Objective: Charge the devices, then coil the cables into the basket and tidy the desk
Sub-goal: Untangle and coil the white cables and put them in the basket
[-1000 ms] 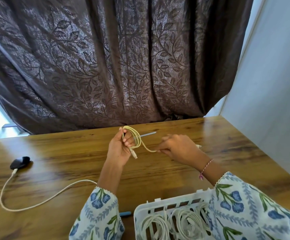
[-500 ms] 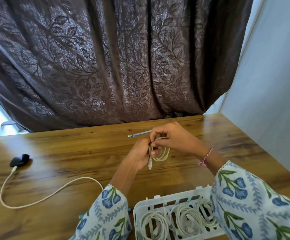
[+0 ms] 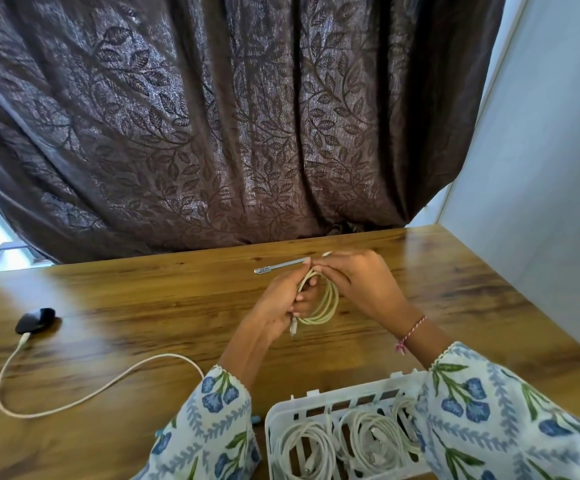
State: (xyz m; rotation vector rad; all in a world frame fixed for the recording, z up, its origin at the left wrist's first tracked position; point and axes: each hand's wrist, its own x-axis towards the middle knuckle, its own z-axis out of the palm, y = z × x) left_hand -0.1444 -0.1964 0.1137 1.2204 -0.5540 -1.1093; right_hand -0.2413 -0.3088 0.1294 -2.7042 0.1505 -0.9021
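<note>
Holding a cream coiled cable [image 3: 323, 303] above the middle of the wooden desk [image 3: 143, 299], the left hand [image 3: 278, 306] has its fingers curled round the near side of the loops, with one plug end hanging down just below its fingers. The right hand [image 3: 354, 282] pinches the top of the coil, and the cable's other end pokes out just beyond its fingertips. Behind both hands a slim silver pen-like stick [image 3: 278, 266] lies flat on the desk. At the near edge a white slotted basket [image 3: 333, 400] holds several coiled white cables [image 3: 337, 445], partly covered by the right floral sleeve [image 3: 510, 420]. Far to the left a small black device [image 3: 35, 319] sits on the desk with a white charging cable [image 3: 84, 396] plugged into it; that cable loops across the wood and runs under the left floral sleeve [image 3: 212, 427]. A dark leaf-patterned curtain [image 3: 229, 116] hangs behind the desk.
</note>
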